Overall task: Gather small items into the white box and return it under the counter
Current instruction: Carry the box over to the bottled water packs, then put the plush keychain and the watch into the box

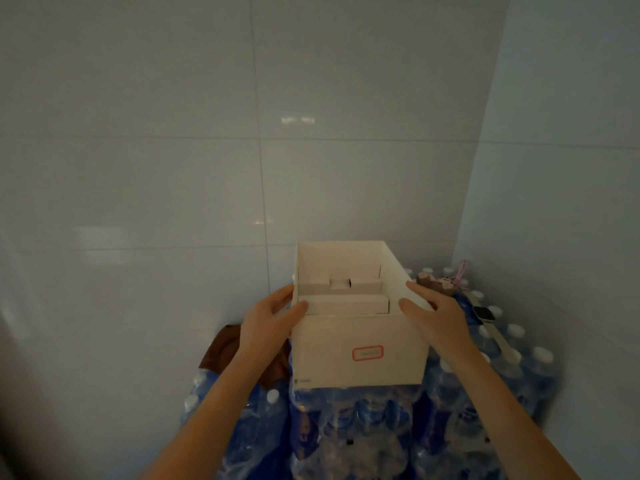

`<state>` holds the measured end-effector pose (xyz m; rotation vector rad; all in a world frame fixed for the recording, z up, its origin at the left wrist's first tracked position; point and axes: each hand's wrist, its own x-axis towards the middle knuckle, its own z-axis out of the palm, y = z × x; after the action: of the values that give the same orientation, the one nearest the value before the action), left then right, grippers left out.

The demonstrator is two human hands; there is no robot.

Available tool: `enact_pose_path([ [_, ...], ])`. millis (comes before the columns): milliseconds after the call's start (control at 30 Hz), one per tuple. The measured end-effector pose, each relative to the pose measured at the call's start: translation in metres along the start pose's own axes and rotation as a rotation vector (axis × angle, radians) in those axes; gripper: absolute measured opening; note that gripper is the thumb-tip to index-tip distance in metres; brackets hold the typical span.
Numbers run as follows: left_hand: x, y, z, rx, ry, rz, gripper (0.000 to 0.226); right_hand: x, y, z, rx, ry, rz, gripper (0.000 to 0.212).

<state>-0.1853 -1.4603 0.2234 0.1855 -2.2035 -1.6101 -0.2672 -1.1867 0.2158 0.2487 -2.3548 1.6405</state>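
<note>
An open white box [360, 351] with a red-framed label on its front rests on shrink-wrapped packs of water bottles. Inside it lie white cardboard inserts. My left hand [270, 323] grips its left wall near the front corner, thumb over the rim. My right hand [436, 317] holds the right wall in the same way. To the right of the box, on the bottle caps, lie a small brown and pink plush toy [440, 282] and a smartwatch [485, 315] with a pale strap.
Wrapped packs of water bottles [363, 434] fill the corner below the box. A brown cloth [221, 351] lies on them at the left. White tiled walls [173, 168] close in behind and on the right.
</note>
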Motion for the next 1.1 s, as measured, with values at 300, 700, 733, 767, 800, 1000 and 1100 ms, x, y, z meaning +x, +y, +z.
enact_pose_path([
  [300,0.030,-0.003,0.007,0.054,-0.013,0.025,0.045,0.026,-0.002,0.011,-0.029,0.021,-0.010,0.048],
  [700,-0.006,0.008,0.013,0.634,0.273,0.710,0.041,-0.027,0.003,0.006,-0.015,0.160,-0.112,0.057],
  [733,-0.015,0.008,0.017,0.627,0.255,0.771,0.039,-0.036,0.005,0.002,-0.066,0.158,-0.130,0.060],
  [767,-0.024,0.005,0.022,0.611,0.225,0.807,0.037,-0.047,0.008,-0.001,-0.143,0.156,-0.147,0.063],
  [800,-0.034,0.001,0.028,0.597,0.187,0.828,0.035,-0.059,0.012,-0.003,-0.234,0.154,-0.163,0.065],
  [1000,-0.104,-0.064,0.059,0.535,-0.198,0.697,0.037,-0.150,0.054,-0.004,-0.576,0.086,-0.206,0.061],
  [1100,-0.148,-0.103,0.071,0.556,-0.353,0.582,0.037,-0.205,0.085,0.002,-0.667,-0.006,-0.140,0.054],
])
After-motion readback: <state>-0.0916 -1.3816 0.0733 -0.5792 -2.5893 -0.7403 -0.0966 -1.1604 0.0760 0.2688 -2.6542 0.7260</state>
